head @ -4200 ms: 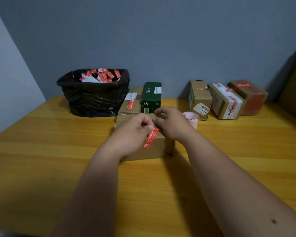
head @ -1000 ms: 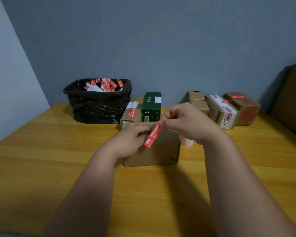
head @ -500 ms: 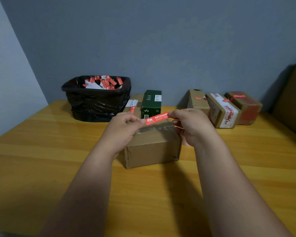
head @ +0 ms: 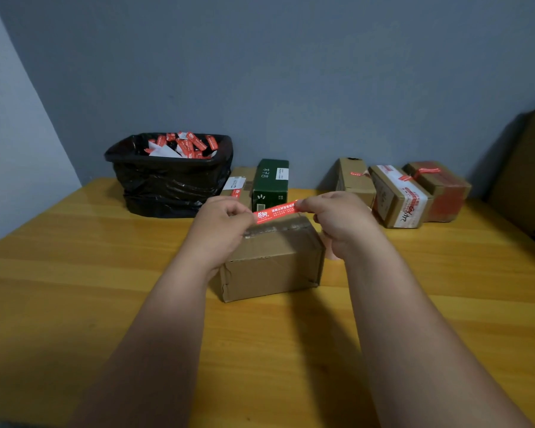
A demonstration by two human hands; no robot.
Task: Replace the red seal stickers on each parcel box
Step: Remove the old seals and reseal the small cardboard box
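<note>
- Forearms reach in from the near edge of the table and converge over the box, which stands in front of the person with its taped top seam facing up.
- Left hand, over the box's left end, has its fingers curled, pinching the left end of the sticker between thumb and forefinger.
- Right hand, over the box's right end, pinches the other end the same way, knuckles up, remaining fingers tucked in.
- Sticker is stretched nearly level between the two hands, just above the box's far top edge; whether it touches the cardboard I cannot tell.
- Step in hand looks like laying this fresh seal on the box. To do it well: keep the strip taut, centre it on the seam, land one end first, then smooth toward the other so no crease or bubble forms.
- Risk, as I judge it: slack lets the adhesive fold onto itself or land crooked.
- Beyond the box to its left sits a bin lined in black and heaped with red strips.
- Behind the box stand a green carton and, to its right, three more parcels.
</note>
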